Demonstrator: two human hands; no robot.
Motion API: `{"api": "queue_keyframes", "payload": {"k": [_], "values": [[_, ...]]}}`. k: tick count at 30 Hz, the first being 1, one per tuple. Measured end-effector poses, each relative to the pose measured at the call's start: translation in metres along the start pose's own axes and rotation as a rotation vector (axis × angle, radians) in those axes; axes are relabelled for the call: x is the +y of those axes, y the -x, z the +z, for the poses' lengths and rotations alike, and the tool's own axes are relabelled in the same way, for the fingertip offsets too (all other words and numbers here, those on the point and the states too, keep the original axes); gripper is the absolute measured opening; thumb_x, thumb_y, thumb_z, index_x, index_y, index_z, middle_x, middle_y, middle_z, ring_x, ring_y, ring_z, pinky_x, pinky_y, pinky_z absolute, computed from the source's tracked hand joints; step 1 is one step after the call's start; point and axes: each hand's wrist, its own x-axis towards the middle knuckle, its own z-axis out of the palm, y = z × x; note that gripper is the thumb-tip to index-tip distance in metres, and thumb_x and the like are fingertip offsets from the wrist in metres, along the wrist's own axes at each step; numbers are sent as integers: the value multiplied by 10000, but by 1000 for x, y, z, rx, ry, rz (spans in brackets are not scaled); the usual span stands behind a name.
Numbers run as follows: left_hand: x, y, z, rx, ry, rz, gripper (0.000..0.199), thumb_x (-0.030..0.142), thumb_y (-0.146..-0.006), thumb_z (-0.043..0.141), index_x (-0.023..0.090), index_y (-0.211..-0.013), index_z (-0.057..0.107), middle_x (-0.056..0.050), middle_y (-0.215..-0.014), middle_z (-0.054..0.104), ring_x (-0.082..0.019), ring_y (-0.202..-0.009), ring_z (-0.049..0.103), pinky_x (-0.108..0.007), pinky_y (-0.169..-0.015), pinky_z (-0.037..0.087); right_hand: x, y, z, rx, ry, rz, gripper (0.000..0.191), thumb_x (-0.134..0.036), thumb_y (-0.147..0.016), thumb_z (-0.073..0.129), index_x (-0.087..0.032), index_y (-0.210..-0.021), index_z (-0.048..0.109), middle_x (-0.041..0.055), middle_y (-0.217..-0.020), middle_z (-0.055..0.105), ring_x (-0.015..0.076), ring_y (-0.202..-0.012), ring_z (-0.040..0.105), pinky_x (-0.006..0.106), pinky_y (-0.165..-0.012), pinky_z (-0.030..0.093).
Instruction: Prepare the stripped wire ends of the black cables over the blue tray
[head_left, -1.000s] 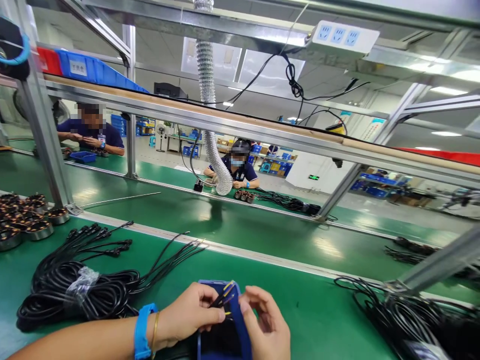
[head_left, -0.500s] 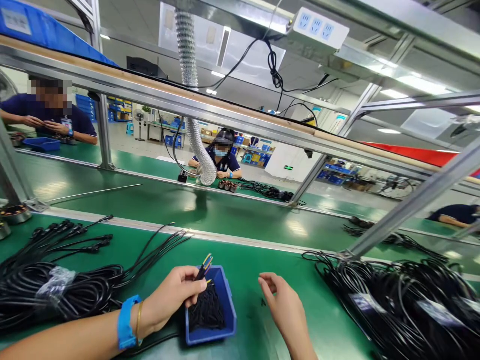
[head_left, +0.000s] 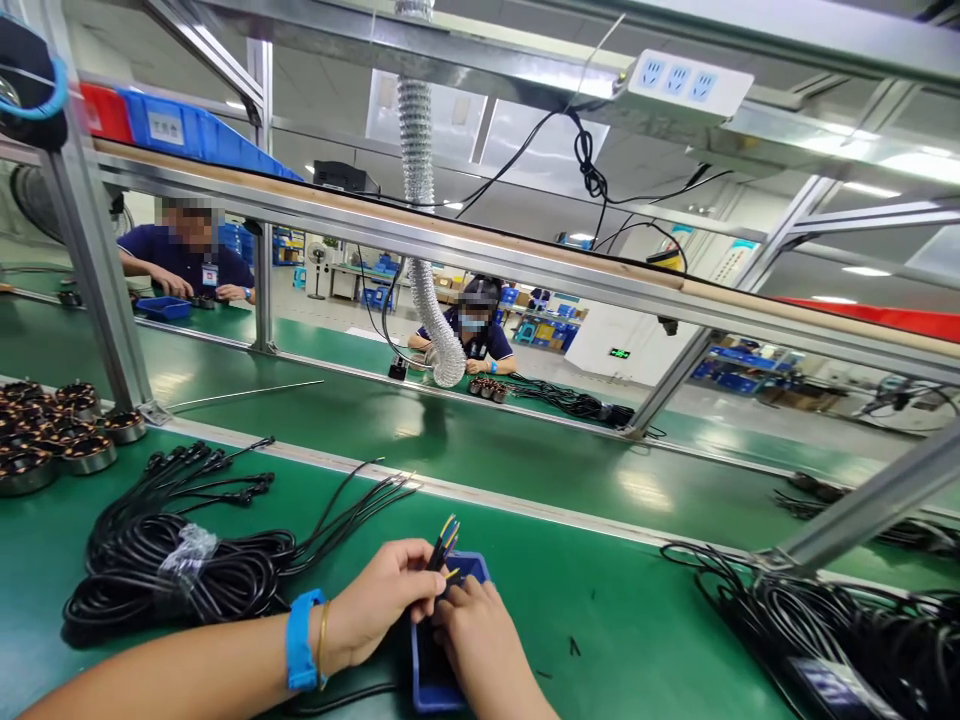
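Observation:
My left hand, with a blue band at the wrist, pinches the end of a black cable whose thin coloured wires stick up above the fingers. My right hand has come against that cable end, its fingers bent beside the left fingertips; what they hold, if anything, is hidden. Both hands are over a blue bin, and the right one covers most of its inside. Dark small pieces show in the bin.
Coiled black cables lie left, round metal-and-copper parts at far left, more cables right. Small black scraps dot the green table. A metal frame crosses above. Two people sit across the tables.
My right hand has moved left from the bare table to the bin and my left hand. My left hand keeps its pinch on the cable. The camera view has swung left.

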Motion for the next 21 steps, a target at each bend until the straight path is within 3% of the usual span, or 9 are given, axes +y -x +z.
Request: {"api": "queue_keyframes", "payload": {"k": [3, 6, 10, 13, 21], "values": [[-2, -1, 0, 5, 32, -20, 194, 291, -650, 641, 161, -726, 519, 35, -665, 495, -72, -550, 430, -230, -545, 318, -4, -5, 6, 9, -5, -27, 174, -48, -732, 740, -222, -723, 744, 44, -759, 750, 270, -813, 669, 351, -723, 443], [-4, -2, 1, -6, 44, -26, 202, 292, -646, 648, 159, -739, 528, 35, -657, 504, -78, -549, 454, -232, -548, 336, 5, -1, -3, 34, -53, -29, 142, -100, -784, 706, -234, -739, 716, 20, -774, 739, 236, -791, 662, 314, -698, 464], [-7, -3, 1, -25, 18, -67, 214, 279, -629, 650, 152, -775, 558, 37, -655, 510, -78, -543, 461, -225, -524, 328, 22, 11, -21, 303, -566, 134, 164, -273, -931, 569, -234, -904, 726, 52, -891, 736, 201, -811, 681, 271, -708, 537], [-8, -3, 2, -36, -13, -86, 205, 274, -626, 642, 152, -768, 559, 38, -665, 505, -72, -538, 454, -219, -510, 324, 23, 17, -33, 470, -890, 259, 196, -373, -901, 629, -212, -942, 733, 76, -923, 735, 210, -812, 695, 274, -716, 566], [-6, -1, 3, -45, -35, -89, 227, 308, -646, 678, 146, -775, 583, 36, -659, 505, -71, -535, 448, -220, -512, 337, 8, 15, -40, 555, -863, 203, 159, -355, -862, 675, -213, -861, 746, 59, -810, 706, 180, -693, 658, 253, -636, 552]]}}
